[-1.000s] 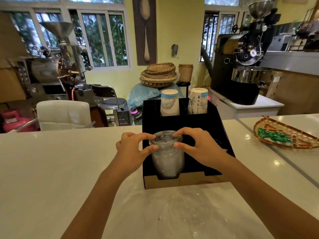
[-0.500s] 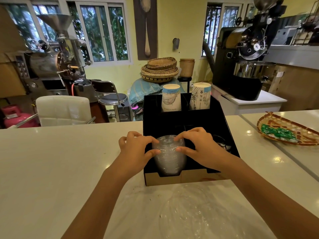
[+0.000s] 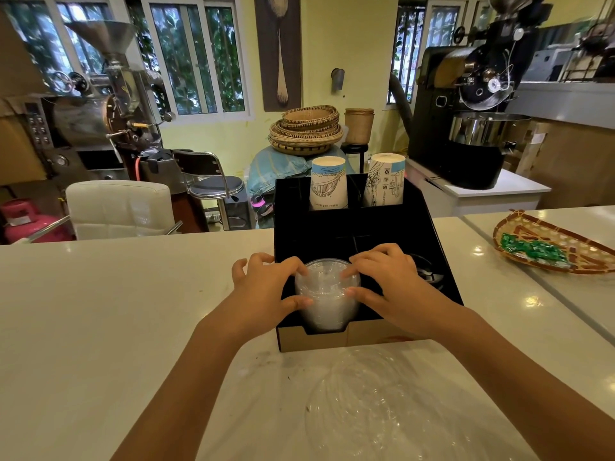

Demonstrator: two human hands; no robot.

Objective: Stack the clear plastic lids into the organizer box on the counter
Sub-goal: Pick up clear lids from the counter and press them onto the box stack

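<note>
A stack of clear plastic lids (image 3: pixel 325 302) stands in the front-left compartment of the black organizer box (image 3: pixel 429 227) on the white counter. My left hand (image 3: pixel 263 287) grips the stack's left side, thumb on the front and fingers over the top edge. My right hand (image 3: pixel 389 281) holds the right side the same way. The top of the stack rises slightly above the box wall. Two stacks of paper cups (image 3: pixel 329 183) stand upside down in the box's rear compartments.
A crumpled clear plastic bag (image 3: pixel 376 404) lies on the counter just in front of the box. A woven tray with green packets (image 3: pixel 549 251) sits on the counter at the right. Coffee roasters, chairs and baskets stand behind the counter.
The lid stack has gone down into the compartment with both hands following it. It stood well above the box wall a second ago and now sits low.
</note>
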